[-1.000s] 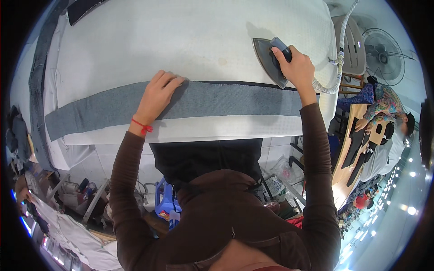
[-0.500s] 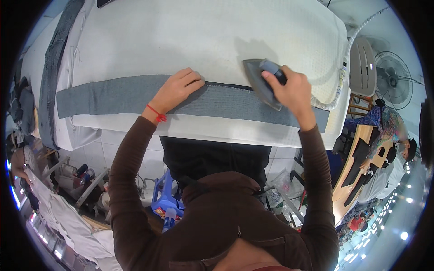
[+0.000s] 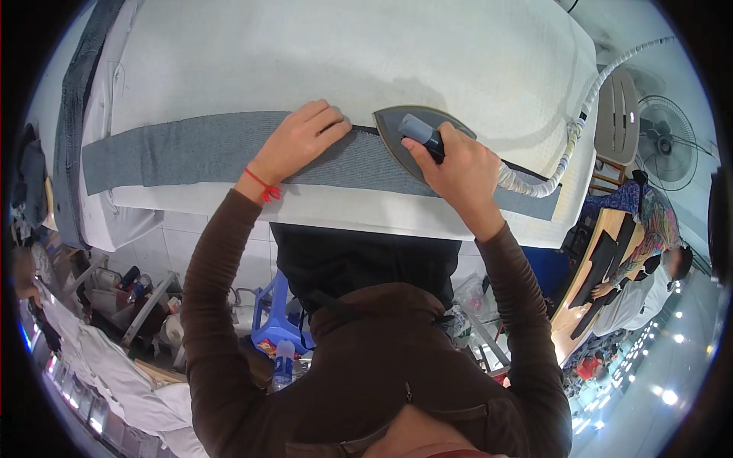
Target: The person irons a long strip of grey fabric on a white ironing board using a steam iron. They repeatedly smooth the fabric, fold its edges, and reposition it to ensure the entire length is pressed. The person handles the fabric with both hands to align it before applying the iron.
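A long grey fabric strip (image 3: 206, 149) lies across the near part of the white padded ironing table (image 3: 321, 57), with a dark layer showing along its far edge. My left hand (image 3: 305, 139) is closed at that far edge, thumb and fingers pinching the cloth. My right hand (image 3: 467, 169) wraps round the dark handle of an iron (image 3: 391, 130). The iron rests on the strip just right of my left hand, its tip toward the left, and it covers part of the far edge.
A white-wrapped hose (image 3: 569, 156) runs from the iron up the right side. Another dark grey strip (image 3: 72, 137) hangs over the table's left end. Below stands a blue plastic stool (image 3: 276, 324). To the right are a fan (image 3: 663, 141) and a person at a wooden bench (image 3: 569, 328).
My right hand has slid the iron left along the strip and turned it, so its tip now points left. My left hand still pinches the strip's far edge.
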`<state>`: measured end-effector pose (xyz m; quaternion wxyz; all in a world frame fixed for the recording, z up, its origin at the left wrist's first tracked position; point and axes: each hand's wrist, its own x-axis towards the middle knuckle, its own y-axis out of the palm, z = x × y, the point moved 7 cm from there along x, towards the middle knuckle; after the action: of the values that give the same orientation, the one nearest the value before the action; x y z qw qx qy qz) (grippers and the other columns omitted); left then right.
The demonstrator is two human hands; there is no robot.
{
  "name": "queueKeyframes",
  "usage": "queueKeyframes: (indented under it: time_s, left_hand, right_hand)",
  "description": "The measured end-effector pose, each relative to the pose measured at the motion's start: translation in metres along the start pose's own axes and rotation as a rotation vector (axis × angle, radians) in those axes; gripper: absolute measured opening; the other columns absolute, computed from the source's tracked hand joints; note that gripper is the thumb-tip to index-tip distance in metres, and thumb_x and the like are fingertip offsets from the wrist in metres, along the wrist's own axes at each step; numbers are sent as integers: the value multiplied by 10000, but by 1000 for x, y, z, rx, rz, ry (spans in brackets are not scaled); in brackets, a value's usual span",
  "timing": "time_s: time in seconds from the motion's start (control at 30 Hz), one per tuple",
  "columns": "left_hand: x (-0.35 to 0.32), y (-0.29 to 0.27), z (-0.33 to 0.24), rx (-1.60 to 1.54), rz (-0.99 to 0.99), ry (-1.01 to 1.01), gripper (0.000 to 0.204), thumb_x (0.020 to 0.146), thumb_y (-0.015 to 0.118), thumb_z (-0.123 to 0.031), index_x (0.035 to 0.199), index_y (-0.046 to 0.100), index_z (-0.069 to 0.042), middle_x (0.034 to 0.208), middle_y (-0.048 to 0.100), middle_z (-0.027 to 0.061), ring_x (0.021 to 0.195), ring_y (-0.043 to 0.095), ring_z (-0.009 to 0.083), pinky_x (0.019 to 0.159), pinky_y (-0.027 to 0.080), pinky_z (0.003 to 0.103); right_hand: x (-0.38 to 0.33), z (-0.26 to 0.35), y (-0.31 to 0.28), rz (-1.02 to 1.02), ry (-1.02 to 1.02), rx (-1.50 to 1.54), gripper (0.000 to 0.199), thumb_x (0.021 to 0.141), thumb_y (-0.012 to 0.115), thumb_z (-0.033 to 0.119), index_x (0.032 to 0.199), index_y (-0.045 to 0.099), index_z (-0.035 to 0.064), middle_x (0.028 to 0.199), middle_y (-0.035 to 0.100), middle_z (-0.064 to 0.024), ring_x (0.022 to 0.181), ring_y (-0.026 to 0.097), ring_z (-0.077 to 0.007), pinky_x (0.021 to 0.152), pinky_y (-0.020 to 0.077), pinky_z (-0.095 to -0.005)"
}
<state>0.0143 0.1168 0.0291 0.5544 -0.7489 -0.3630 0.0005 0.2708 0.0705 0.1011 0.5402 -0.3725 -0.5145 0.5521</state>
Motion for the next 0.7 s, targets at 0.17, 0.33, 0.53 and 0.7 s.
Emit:
queueKeyframes:
  time_s: [0.17,0.33,0.53,0.7]
  left_hand:
    - [-4,-7,4,29,38,107,372,903,802,-56,1273,772,-42,1257,728,88,1172,717,303,1011,654,435]
    - [-7,-10,10,45,68,136,371,895,811,-64,1262,770,-37,1259,729,97,1191,720,311,1011,662,441]
    - [-12,-16,13,78,63,116,358,900,817,-62,1253,764,-36,1257,725,101,1200,718,312,1019,659,441]
    - [-11,-13,13,71,88,92,359,917,810,-67,1270,754,-40,1272,717,100,1206,712,314,1043,651,451]
  right_hand:
    - [0,1,0,8,9,25,595,1003,915,614,844,653,105,622,661,-87,526,684,-326,508,524,-429]
    - [1,4,2,7,-29,3,617,998,906,637,835,635,107,668,696,-73,526,693,-307,493,529,-426]
    - [0,7,3,1,-19,16,630,993,905,646,834,616,110,675,694,-66,526,696,-302,486,535,-430]
    - [3,13,3,2,-47,-5,631,995,907,640,825,605,112,672,696,-66,527,701,-300,482,536,-431]
